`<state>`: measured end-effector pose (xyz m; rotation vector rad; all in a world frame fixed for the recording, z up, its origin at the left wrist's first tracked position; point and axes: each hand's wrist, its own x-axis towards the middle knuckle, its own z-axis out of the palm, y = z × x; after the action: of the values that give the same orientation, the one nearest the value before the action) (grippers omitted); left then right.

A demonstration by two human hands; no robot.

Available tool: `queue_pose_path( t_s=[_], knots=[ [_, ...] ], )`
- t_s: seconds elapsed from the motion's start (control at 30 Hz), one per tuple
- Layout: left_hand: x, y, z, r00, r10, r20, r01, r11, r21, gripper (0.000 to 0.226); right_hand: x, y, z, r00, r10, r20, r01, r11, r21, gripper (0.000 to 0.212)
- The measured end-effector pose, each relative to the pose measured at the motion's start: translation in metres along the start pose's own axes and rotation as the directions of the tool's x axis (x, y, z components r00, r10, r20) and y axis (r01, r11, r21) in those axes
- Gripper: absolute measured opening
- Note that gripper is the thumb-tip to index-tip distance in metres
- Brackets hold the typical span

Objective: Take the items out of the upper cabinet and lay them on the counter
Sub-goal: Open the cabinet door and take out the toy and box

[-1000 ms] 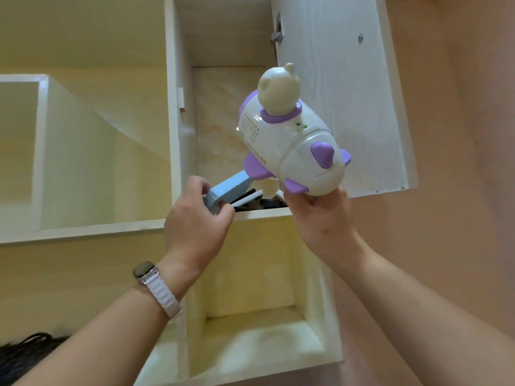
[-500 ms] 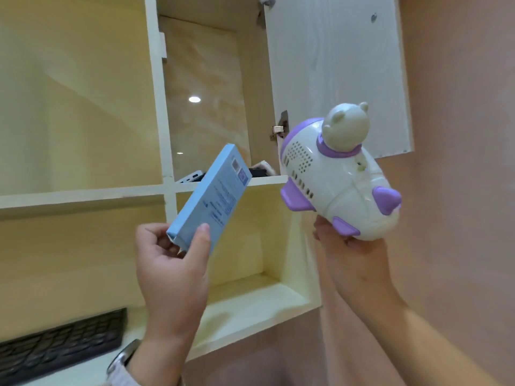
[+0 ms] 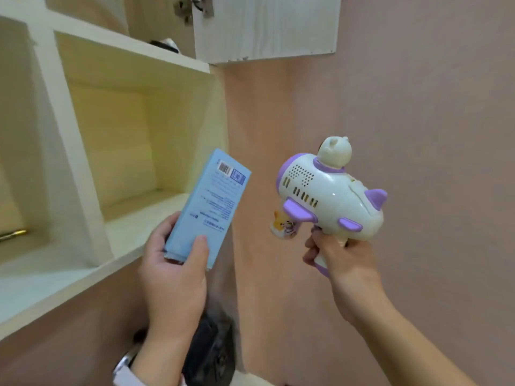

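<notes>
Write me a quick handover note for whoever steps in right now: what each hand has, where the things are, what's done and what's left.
Left hand: holds the blue box by its lower end, thumb across the front.
Right hand: grips the handle of the white and purple toy, which points right.
Both items are out of the upper cabinet, held in the air below its open door.
Done: two items taken out.
Left: lay both on the counter, which is not clearly in view. Something dark remains on the cabinet shelf; check for more.

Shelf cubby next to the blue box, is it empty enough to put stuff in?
Yes. The open cubby left of the blue box shows a bare floor. The left cubby holds a pen-like thing. Above, beside the cabinet door, something remains.
</notes>
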<state>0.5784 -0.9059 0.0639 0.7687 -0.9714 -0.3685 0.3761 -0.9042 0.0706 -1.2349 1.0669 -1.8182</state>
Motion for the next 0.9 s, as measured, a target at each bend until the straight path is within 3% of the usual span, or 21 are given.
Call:
queue_pose_path(
  t_s=[0.17, 0.3, 0.4, 0.63, 0.9],
  knots=[
    [-0.054, -0.034, 0.017, 0.939, -0.281, 0.197, 0.305, 0.946, -0.105, 0.036, -0.048, 0.004, -0.056, 0.985, 0.081, -0.154, -0.09, 0.995, -0.051, 0.012],
    [-0.108, -0.043, 0.039, 0.821, -0.461, 0.336, 0.527, 0.838, -0.139, 0.034, -0.09, 0.001, -0.106, 0.952, 0.137, -0.275, -0.167, 0.982, -0.086, 0.019],
    [-0.15, -0.035, 0.055, 0.713, -0.55, 0.436, 0.653, 0.747, -0.124, 0.023, -0.12, -0.006, -0.145, 0.921, 0.179, -0.345, -0.221, 0.972, -0.086, 0.012],
    [-0.263, 0.021, 0.084, 0.449, -0.606, 0.657, 0.812, 0.583, -0.016, 0.016, -0.213, -0.04, -0.245, 0.818, 0.247, -0.519, -0.289, 0.957, -0.001, 0.006],
    [-0.422, 0.129, 0.086, 0.161, -0.519, 0.84, 0.888, 0.448, 0.107, 0.035, -0.378, -0.114, -0.36, 0.7, 0.2, -0.686, -0.273, 0.962, 0.002, 0.004]
  ],
)
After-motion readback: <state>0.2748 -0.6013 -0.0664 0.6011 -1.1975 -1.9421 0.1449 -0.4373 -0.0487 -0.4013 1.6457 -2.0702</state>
